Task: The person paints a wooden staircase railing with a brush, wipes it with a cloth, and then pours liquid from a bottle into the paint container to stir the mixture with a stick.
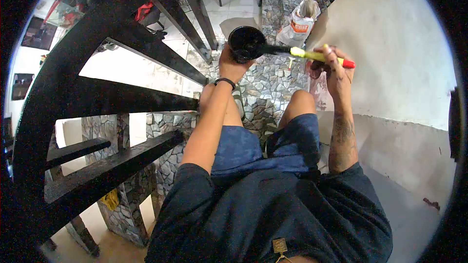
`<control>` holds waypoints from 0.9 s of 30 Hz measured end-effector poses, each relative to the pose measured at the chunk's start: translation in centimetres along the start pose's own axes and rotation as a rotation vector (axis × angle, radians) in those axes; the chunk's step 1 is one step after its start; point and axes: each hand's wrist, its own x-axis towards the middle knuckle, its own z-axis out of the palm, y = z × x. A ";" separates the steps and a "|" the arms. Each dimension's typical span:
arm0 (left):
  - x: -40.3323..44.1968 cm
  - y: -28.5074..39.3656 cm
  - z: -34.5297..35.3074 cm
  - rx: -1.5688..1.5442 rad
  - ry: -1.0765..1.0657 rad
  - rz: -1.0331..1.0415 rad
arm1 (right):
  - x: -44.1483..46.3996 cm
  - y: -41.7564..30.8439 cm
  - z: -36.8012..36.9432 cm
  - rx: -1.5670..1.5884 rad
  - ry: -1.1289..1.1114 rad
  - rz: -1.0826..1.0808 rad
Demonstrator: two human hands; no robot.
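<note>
My left hand (235, 68) is wrapped round a black paint cup (247, 36) and holds it out in front of my knees. Dark paint coats its inside. In my right hand (335, 65), on the right near the wall, is a paintbrush (312, 55) with a yellow handle and a red end. Its black bristles point left and reach the cup's rim; whether they touch it I cannot tell. Dark smears mark my right fingers.
Black railing bars (141, 97) run along my left side. A pale wall (399, 48) rises on my right. On the stone-patterned floor (261, 80) ahead stands a white plastic sack (298, 22). A yellow cloth (111, 198) hangs low at the left.
</note>
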 end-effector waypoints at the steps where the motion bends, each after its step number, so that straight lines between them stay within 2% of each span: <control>1: 0.0 -0.4 0.2 0.033 -0.030 0.013 | 0.2 -0.3 0.6 0.049 0.070 0.009; 3: 0.4 -0.1 0.2 0.030 -0.051 -0.011 | 0.6 -0.6 2.1 0.167 0.101 0.127; 5: 0.2 0.8 -0.1 0.032 -0.034 -0.037 | 1.0 0.9 2.4 0.228 -0.026 0.173; 8: 0.2 1.0 -0.2 0.051 0.015 0.028 | 1.0 3.4 2.7 0.332 -0.011 0.313; 10: 0.0 0.9 0.0 0.037 0.009 -0.010 | 0.6 3.8 2.8 0.372 0.014 0.332; 13: 0.1 1.9 -0.5 0.000 0.022 -0.090 | 0.1 3.9 2.8 0.363 -0.011 0.322; 15: 0.5 1.9 -0.8 0.045 0.013 -0.012 | 0.3 3.8 2.5 0.295 -0.059 0.298; 16: 0.1 2.2 -0.9 0.009 0.030 -0.028 | 0.4 3.8 2.0 0.247 -0.109 0.322; 19: 0.3 1.8 -0.6 -0.034 0.014 -0.074 | 0.3 2.3 2.4 0.034 -0.079 0.221; 23: 0.0 2.8 -1.8 -0.143 0.029 -0.167 | -0.3 0.8 2.9 0.143 -0.017 0.157; 27: 0.2 3.0 -1.9 -0.217 0.009 -0.180 | 0.1 0.1 1.0 0.013 -0.102 0.149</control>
